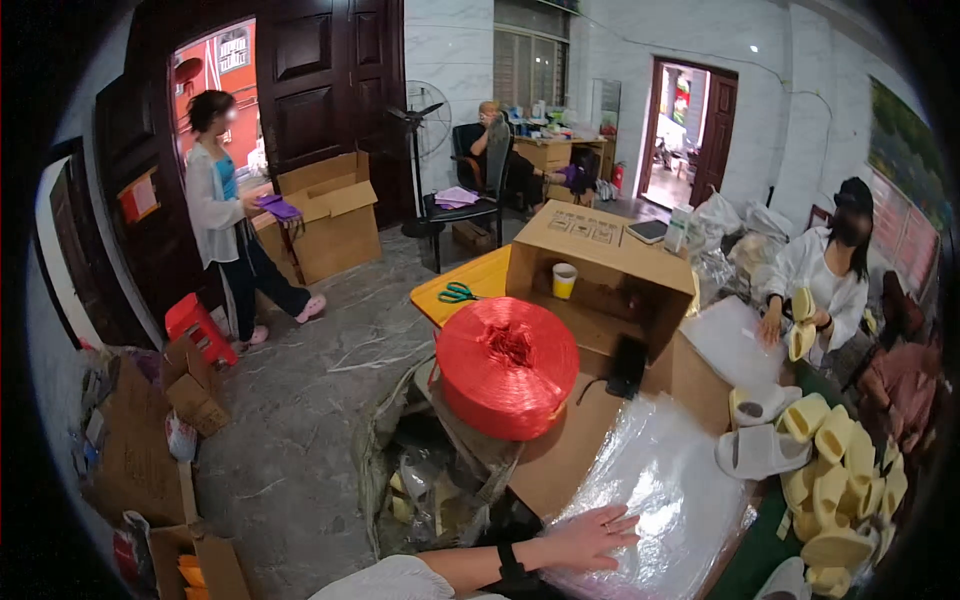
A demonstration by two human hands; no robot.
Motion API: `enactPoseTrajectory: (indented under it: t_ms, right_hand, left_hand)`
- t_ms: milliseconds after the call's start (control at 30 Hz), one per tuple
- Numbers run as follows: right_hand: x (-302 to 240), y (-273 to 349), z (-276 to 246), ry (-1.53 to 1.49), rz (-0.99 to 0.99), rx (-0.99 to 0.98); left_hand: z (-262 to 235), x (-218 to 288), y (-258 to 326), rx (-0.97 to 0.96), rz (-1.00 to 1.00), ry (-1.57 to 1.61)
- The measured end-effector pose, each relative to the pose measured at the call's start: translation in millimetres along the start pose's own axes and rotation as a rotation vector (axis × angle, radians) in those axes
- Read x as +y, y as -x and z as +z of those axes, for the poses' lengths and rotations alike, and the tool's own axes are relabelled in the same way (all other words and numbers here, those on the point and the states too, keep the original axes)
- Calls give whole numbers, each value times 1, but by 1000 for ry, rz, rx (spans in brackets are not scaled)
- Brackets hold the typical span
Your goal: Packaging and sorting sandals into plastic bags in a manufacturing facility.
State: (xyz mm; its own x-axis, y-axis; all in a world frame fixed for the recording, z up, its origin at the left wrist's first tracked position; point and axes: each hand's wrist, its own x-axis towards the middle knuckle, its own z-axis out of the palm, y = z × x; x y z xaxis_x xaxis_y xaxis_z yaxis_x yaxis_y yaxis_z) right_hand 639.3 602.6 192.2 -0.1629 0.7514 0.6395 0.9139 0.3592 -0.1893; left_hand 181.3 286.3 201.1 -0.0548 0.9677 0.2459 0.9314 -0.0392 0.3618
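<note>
My left hand (pixel 597 537) reaches in from the lower edge, wearing a dark wristband. It lies palm down with fingers spread on a stack of clear plastic bags (pixel 650 480), gripping nothing. My right hand is out of the picture. Left of the bags sits a big roll of red plastic twine (pixel 507 368). To their right are a pile of pale yellow slippers (pixel 835 455) and a greyish-white slipper (pixel 765 453).
An open cardboard box (pixel 600 240) lies behind the bags, with a yellow-and-white cup (pixel 564 281) in it. Green-handled scissors (pixel 457 292) rest on a yellow tabletop. A person on the right (pixel 825 270) holds yellow slippers. Another person (pixel 225 210) stands at left; one sits far back.
</note>
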Motion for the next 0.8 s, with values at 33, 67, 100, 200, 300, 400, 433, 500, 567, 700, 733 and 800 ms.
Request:
enactPoseTrajectory:
  t_ms: [33, 67, 100, 200, 300, 400, 433, 500, 567, 700, 733, 800]
  right_hand:
    - [24, -14, 18, -58, 31, -134]
    - [24, -27, 22, -111, 68, -271]
    - [24, -35, 24, -118, 58, -265]
    - [-18, -45, -8, -38, 119, -455]
    - [-32, -36, -29, -15, 87, -474]
    - [-76, -16, -53, -100, 89, -502]
    - [-91, -6, -57, -100, 70, -481]
    - [-120, 16, -71, -129, 56, -472]
    - [-143, 39, -82, -189, 32, -492]
    - [-167, 75, -93, -414, -70, -409]
    - [-172, 84, -96, -402, -18, -396]
    - [-180, 92, -106, -391, 20, -422]
  left_hand:
    - [1, 0, 0, 34, 25, 12]
    - [-6, 1, -1, 49, 16, 3]
    - [-13, 5, -2, 7, 2, 1]
    - [-9, 4, -2, 30, -18, 53]
    - [-16, 4, -6, 13, -3, 62]
    - [-22, 7, -3, -18, 7, 70]
    - [-23, 3, -1, -24, 3, 47]
    - [-27, 2, -3, -84, -5, 12]
    - [-28, 1, -6, -100, 12, 9]
    - [-18, 4, -3, -114, -21, -15]
    - [-15, 5, -3, -76, -61, -22]
    - [-7, 12, -3, -98, -59, -39]
